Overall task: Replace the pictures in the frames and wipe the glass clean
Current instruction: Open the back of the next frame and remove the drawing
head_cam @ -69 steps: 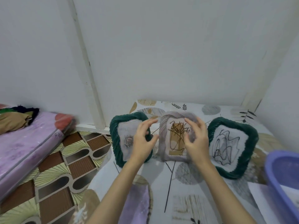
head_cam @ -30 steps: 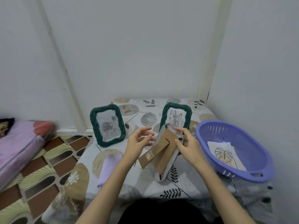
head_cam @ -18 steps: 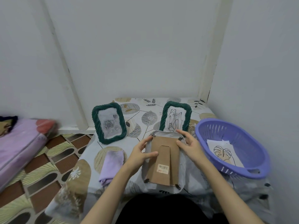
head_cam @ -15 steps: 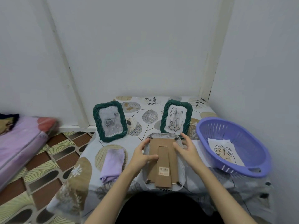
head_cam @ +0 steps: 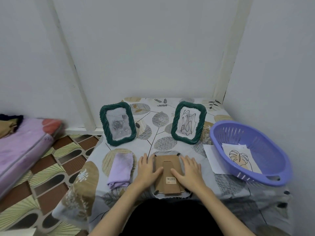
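Purple basket (head_cam: 252,150) beside green frames (head_cam: 187,122)

My frame back (head_cam: 167,169): brown
Standing frames (head_cam: 118,123): dark green
Cloth (head_cam: 120,168): lilac
Basket (head_cam: 252,150): purple
Tablecloth (head_cam: 160,133): leaf print

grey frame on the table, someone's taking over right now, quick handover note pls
Left hand and right hand: both flat, fingers straight, pressing the grey frame, which lies face down with its cardboard back up.
Two green frames stand behind, rose picture and scribble picture.
Purple cloth lies left of the hands; the leaf drawing lies in the basket.
Done: frame laid down.
Left: open back, swap pictures, wipe glass.
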The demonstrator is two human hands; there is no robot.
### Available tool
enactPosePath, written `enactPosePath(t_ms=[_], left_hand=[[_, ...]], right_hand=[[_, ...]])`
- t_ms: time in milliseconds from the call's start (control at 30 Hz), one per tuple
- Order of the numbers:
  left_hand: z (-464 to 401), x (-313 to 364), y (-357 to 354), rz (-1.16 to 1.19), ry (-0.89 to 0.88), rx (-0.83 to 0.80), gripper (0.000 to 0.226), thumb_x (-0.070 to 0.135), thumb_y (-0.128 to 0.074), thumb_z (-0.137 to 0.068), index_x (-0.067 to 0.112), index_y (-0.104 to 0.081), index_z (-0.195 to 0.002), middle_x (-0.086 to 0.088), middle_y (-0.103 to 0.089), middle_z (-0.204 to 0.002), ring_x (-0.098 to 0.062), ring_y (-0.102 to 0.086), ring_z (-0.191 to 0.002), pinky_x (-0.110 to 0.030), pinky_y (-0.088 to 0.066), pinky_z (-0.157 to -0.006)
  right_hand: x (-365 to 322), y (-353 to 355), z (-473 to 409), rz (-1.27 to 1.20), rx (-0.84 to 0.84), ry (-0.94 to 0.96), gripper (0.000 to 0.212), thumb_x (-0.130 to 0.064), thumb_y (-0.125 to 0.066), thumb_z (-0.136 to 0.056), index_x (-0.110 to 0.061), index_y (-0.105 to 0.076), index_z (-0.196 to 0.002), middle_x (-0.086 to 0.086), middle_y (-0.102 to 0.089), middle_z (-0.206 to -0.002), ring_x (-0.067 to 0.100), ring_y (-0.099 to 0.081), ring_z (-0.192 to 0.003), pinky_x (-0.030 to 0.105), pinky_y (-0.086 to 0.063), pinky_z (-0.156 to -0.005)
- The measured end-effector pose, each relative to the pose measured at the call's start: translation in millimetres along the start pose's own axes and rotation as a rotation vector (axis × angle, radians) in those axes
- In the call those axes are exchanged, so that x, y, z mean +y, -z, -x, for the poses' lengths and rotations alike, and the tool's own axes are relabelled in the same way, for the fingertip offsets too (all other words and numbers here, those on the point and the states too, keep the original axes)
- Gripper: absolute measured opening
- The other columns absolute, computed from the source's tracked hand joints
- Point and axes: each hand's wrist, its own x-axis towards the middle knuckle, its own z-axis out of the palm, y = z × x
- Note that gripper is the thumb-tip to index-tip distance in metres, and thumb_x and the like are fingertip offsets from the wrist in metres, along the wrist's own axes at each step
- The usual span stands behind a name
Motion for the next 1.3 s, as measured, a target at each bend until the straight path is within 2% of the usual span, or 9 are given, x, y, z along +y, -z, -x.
enactPosePath(t_ms=[100,300,433,567,700,833,1067,1200,1300], left_hand=[[-6,-7,2,-0.094,-0.057,0.066,0.086,0.072,-0.024,-0.077,0.016,-0.026,-0.142,-0.009,-0.020,-0.154,-0.028,-0.008,-0.143,-0.037,-0.005,-0.118],[0,-6,3,-0.317,-0.086,0.092,0.099,0.077,0.001,-0.059,0.030,-0.030,-0.140,0.006,-0.024,-0.152,-0.022,-0.007,-0.144,-0.040,-0.009,-0.115],[-1,-6,2,-0.369,-0.085,0.120,0.096,0.076,0.005,-0.060,0.034,-0.030,-0.139,0.008,-0.025,-0.151,-0.020,-0.007,-0.144,-0.041,-0.010,-0.116],[-3,-7,2,-0.430,-0.101,0.100,0.106,0.081,0.014,-0.055,0.034,-0.023,-0.143,0.007,-0.022,-0.152,-0.019,-0.003,-0.145,-0.041,-0.006,-0.116],[-11,-8,6,-0.448,-0.116,0.058,0.124,0.086,0.026,-0.043,0.034,-0.018,-0.145,0.004,-0.021,-0.152,-0.022,-0.004,-0.144,-0.041,-0.005,-0.116],[-19,-8,11,-0.463,-0.135,0.000,0.125,0.089,0.020,-0.041,0.031,-0.016,-0.146,-0.001,-0.022,-0.150,-0.025,-0.006,-0.143,-0.040,-0.006,-0.115],[-19,-6,12,-0.419,-0.120,-0.036,0.088,0.077,-0.014,-0.074,0.028,-0.013,-0.147,-0.004,-0.015,-0.154,-0.026,-0.002,-0.144,-0.040,-0.006,-0.116],[-4,-7,13,-0.216,-0.147,-0.040,0.079,0.073,-0.029,-0.081,0.031,-0.016,-0.146,0.000,-0.005,-0.157,-0.022,0.000,-0.145,-0.040,-0.005,-0.117],[14,-15,20,-0.012,-0.262,-0.133,0.112,0.094,-0.035,-0.052,0.028,-0.031,-0.142,0.010,-0.023,-0.148,-0.010,-0.015,-0.140,-0.032,-0.012,-0.117]], right_hand=[[1,0,-4,0.061,0.017,-0.015,0.075,-0.065,-0.037,-0.085,-0.023,-0.019,-0.145,0.003,-0.010,-0.156,0.023,0.000,-0.144,0.049,0.000,-0.115],[-2,-5,-12,0.194,0.025,0.005,0.089,-0.081,-0.016,-0.073,-0.028,-0.023,-0.144,0.000,-0.018,-0.154,0.021,0.000,-0.144,0.061,0.003,-0.110],[0,-8,-14,0.239,0.057,0.021,0.096,-0.081,-0.003,-0.062,-0.034,-0.025,-0.142,-0.001,-0.023,-0.152,0.020,-0.003,-0.144,0.065,0.009,-0.106],[-1,-6,-18,0.271,0.026,0.006,0.096,-0.081,-0.003,-0.060,-0.035,-0.026,-0.142,0.002,-0.025,-0.149,0.019,-0.010,-0.142,0.068,0.010,-0.104],[-5,0,-24,0.269,-0.002,0.000,0.078,-0.078,-0.027,-0.075,-0.035,-0.028,-0.140,0.002,-0.031,-0.141,0.018,-0.017,-0.137,0.069,0.006,-0.104],[-6,3,-30,0.265,-0.027,0.000,0.078,-0.077,-0.032,-0.076,-0.035,-0.026,-0.141,0.004,-0.030,-0.140,0.019,-0.018,-0.136,0.069,0.004,-0.104],[-3,4,-30,0.211,-0.045,-0.006,0.079,-0.079,-0.032,-0.075,-0.038,-0.022,-0.142,0.003,-0.026,-0.145,0.019,-0.015,-0.138,0.068,0.006,-0.105],[5,7,-9,0.088,-0.043,0.026,0.097,-0.089,-0.021,-0.057,-0.044,-0.015,-0.142,0.000,-0.014,-0.153,0.020,-0.007,-0.141,0.062,0.002,-0.109],[18,11,17,0.004,-0.072,0.073,0.117,-0.101,-0.021,-0.036,-0.048,-0.016,-0.140,-0.004,-0.014,-0.153,0.018,-0.007,-0.140,0.055,-0.004,-0.113]])
